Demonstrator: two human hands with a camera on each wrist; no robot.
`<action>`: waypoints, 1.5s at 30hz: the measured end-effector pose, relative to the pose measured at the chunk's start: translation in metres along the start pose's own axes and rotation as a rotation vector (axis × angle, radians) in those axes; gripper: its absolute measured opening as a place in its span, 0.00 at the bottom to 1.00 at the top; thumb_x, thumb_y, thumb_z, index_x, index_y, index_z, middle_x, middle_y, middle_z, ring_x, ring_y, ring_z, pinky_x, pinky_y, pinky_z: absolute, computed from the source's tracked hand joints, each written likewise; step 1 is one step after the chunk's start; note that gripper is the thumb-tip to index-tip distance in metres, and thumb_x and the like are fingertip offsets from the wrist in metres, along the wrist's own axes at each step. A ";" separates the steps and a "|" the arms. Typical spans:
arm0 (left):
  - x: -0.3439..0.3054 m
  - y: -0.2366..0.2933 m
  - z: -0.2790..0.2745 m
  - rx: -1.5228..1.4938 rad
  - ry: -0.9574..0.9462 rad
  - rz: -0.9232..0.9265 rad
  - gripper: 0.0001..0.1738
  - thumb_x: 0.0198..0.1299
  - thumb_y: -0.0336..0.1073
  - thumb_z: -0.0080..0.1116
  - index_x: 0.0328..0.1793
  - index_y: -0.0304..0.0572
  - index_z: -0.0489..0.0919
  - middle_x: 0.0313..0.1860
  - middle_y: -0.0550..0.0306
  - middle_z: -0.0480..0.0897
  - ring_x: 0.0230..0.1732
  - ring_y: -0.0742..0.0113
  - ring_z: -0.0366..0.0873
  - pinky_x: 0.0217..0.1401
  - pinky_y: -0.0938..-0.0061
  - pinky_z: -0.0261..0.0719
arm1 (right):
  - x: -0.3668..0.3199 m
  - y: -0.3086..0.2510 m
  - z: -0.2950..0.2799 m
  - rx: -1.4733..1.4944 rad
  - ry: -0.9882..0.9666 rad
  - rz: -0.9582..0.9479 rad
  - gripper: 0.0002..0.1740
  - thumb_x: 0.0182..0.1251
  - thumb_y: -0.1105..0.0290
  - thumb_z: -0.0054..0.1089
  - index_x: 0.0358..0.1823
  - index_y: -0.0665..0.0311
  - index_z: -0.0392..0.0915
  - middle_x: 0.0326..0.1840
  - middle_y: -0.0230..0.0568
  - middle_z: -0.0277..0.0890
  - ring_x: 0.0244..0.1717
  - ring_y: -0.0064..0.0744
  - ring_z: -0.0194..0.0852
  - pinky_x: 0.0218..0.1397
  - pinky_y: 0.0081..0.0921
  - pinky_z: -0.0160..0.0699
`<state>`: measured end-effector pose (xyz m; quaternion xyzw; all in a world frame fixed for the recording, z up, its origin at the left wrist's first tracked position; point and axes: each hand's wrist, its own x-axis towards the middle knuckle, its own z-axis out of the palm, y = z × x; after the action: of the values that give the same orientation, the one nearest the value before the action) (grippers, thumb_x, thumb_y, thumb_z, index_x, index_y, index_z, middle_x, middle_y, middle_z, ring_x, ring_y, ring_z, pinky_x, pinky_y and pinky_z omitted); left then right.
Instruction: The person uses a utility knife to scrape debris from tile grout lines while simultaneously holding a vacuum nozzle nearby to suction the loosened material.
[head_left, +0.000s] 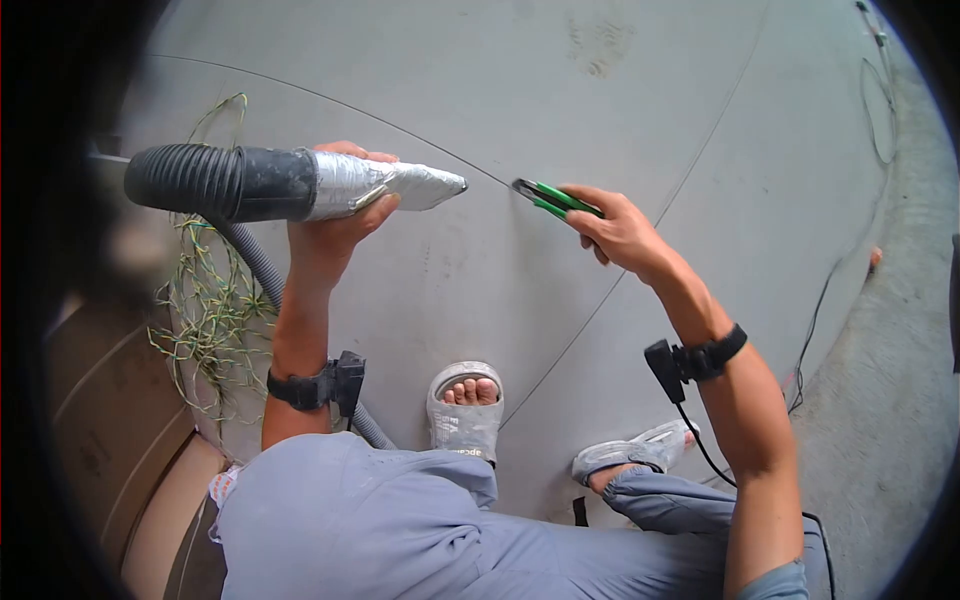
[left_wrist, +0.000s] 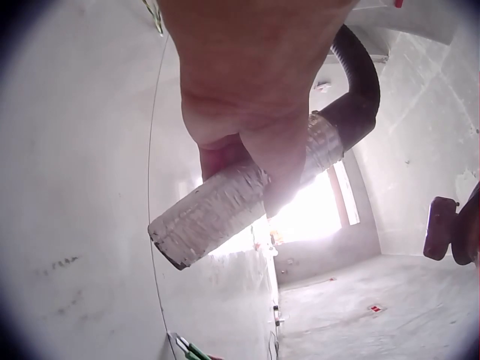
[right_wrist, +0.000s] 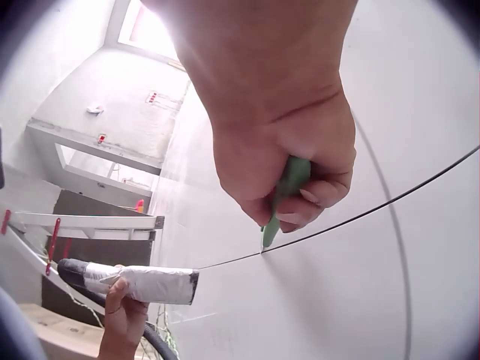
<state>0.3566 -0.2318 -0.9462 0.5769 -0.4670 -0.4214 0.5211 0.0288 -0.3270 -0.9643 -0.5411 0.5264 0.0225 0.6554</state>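
Note:
My left hand (head_left: 335, 235) grips a vacuum nozzle (head_left: 425, 187) wrapped in silver tape, thumb on the near side and fingers around the far side. The nozzle's flattened mouth points right, and a black ribbed hose end (head_left: 215, 183) joins its back. In my right hand (head_left: 625, 235) is a green utility knife (head_left: 556, 199), held between thumb and fingers. Its tip meets the thin dark joint (right_wrist: 390, 201) between the large grey tiles (head_left: 480, 60) in the right wrist view. A short gap separates the nozzle mouth from the knife tip.
Tangled yellow-green wires (head_left: 215, 330) and a grey ribbed hose (head_left: 250, 260) lie at the left, beside a brown box-like object (head_left: 110, 400). Sandalled feet (head_left: 465, 415) rest on the tiles. A thin cable (head_left: 822, 310) runs along the right edge. A white ladder (right_wrist: 82, 221) appears behind.

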 end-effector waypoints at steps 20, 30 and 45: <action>0.002 -0.001 -0.013 0.027 0.065 -0.052 0.28 0.52 0.21 0.71 0.59 0.40 0.72 0.50 0.47 0.86 0.53 0.62 0.83 0.60 0.69 0.83 | -0.029 0.026 -0.025 0.215 -0.076 0.060 0.23 0.82 0.56 0.55 0.67 0.64 0.74 0.28 0.27 0.70 0.28 0.19 0.68 0.29 0.24 0.67; 0.002 0.003 -0.013 0.014 0.073 -0.057 0.28 0.53 0.21 0.71 0.60 0.39 0.72 0.51 0.47 0.86 0.54 0.62 0.83 0.62 0.69 0.82 | 0.027 -0.008 0.040 -0.933 0.254 -0.540 0.27 0.76 0.67 0.58 0.74 0.43 0.68 0.29 0.43 0.78 0.23 0.43 0.76 0.27 0.39 0.76; 0.019 -0.008 0.028 0.008 0.032 0.026 0.23 0.53 0.24 0.75 0.54 0.40 0.78 0.48 0.57 0.87 0.49 0.70 0.83 0.56 0.75 0.83 | -0.126 0.064 -0.056 -1.367 0.103 -0.358 0.32 0.76 0.70 0.58 0.79 0.42 0.65 0.24 0.36 0.68 0.16 0.35 0.66 0.19 0.35 0.68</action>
<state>0.3341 -0.2562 -0.9568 0.5796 -0.4679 -0.4033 0.5314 -0.1029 -0.2738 -0.9106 -0.9100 0.3277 0.2141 0.1366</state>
